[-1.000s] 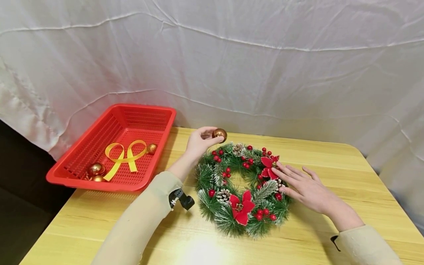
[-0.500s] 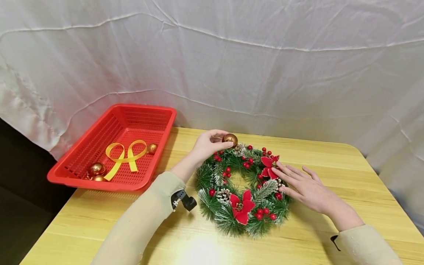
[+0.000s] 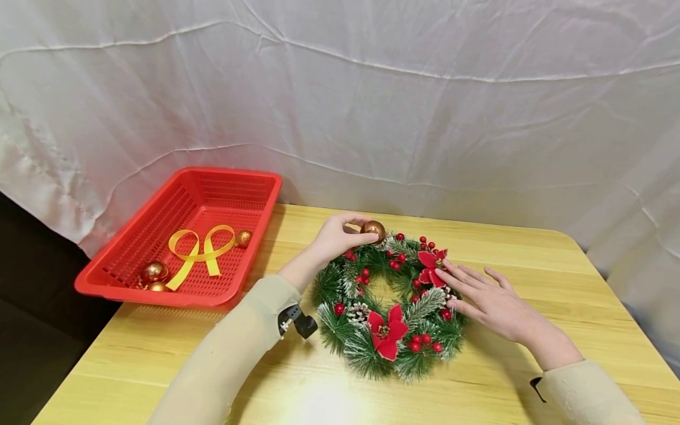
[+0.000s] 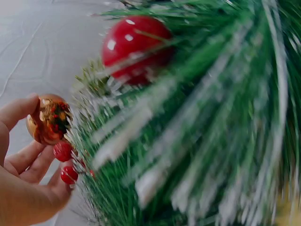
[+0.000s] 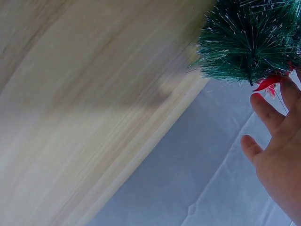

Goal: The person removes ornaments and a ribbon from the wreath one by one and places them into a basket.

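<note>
Head view: the left hand (image 3: 333, 238) pinches a gold ball (image 3: 374, 231) at the wreath's (image 3: 390, 304) upper rim, centre frame. It looks light, slick and probably fragile; fingertips around its sides suit it. Right hand (image 3: 491, 301) lies flat, fingers straight, on the springy right side.

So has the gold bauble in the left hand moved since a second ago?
Yes. The gold bauble has shifted right and down, away from the red basket, onto the wreath's top edge, pinched by the left hand.
</note>
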Tool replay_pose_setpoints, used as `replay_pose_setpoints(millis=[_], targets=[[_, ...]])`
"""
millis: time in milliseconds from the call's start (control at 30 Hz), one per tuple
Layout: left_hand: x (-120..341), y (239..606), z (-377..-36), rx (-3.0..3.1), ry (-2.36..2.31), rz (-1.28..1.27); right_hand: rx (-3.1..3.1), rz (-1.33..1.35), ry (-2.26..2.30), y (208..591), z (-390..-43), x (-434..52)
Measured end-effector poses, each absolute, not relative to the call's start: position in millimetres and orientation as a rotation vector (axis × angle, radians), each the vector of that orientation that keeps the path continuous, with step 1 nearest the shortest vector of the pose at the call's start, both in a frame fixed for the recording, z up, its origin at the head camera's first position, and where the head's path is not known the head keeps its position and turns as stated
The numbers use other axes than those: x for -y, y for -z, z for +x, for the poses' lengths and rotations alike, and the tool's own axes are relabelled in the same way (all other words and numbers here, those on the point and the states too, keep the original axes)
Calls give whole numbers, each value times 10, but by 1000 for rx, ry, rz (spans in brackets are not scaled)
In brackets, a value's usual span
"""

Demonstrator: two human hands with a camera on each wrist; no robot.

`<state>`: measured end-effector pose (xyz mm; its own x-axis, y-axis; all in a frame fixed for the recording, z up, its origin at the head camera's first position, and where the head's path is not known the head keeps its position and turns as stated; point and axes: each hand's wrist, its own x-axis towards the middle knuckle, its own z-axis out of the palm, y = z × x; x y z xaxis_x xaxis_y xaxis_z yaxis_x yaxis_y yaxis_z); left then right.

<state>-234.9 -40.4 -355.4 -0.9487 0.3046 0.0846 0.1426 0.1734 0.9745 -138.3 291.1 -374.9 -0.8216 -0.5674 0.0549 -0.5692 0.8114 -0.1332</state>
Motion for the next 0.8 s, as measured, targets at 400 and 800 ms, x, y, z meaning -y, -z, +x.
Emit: replay_pose_setpoints(millis=[400, 800], targets=[[425, 3559, -2376, -2299, -1960, 394, 2980, 932, -222, 3757, -1382, -2910], [483, 3559, -2404, -2373, -2153, 199, 2976, 927, -230, 3756, -1379, -2908]])
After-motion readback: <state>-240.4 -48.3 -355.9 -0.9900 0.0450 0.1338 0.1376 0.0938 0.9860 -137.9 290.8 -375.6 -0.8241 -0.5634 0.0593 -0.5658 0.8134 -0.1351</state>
